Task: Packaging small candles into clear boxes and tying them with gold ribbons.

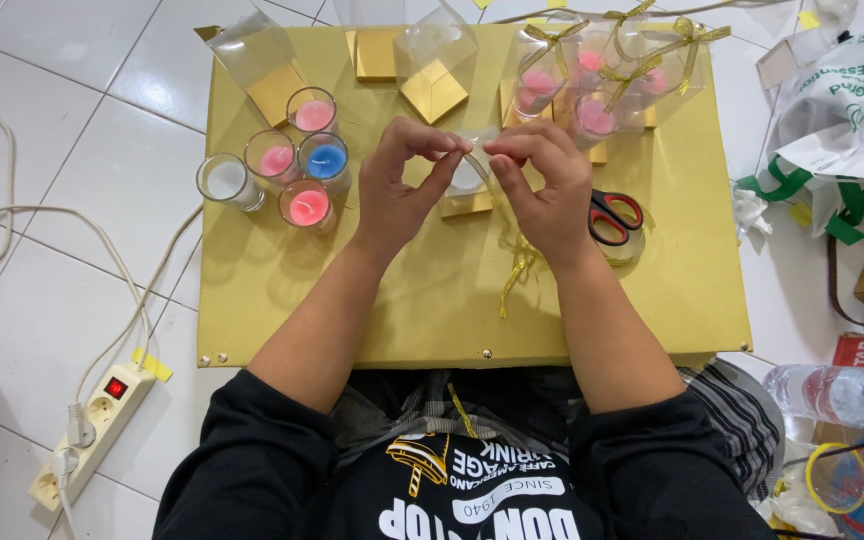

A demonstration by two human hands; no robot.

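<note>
My left hand and my right hand meet over the middle of a gold board. Both pinch the top of a small clear plastic box with a gold base that holds a white candle. A thin gold ribbon hangs down from under my right hand onto the board. To the left stand several glass candles: pink ones, a blue one and a white one. Finished clear boxes tied with gold bows stand at the back right.
Red-handled scissors and a tape roll lie just right of my right hand. Empty clear boxes with gold bases stand at the back. A power strip with cables lies on the tiled floor at left; bags and a water bottle at right.
</note>
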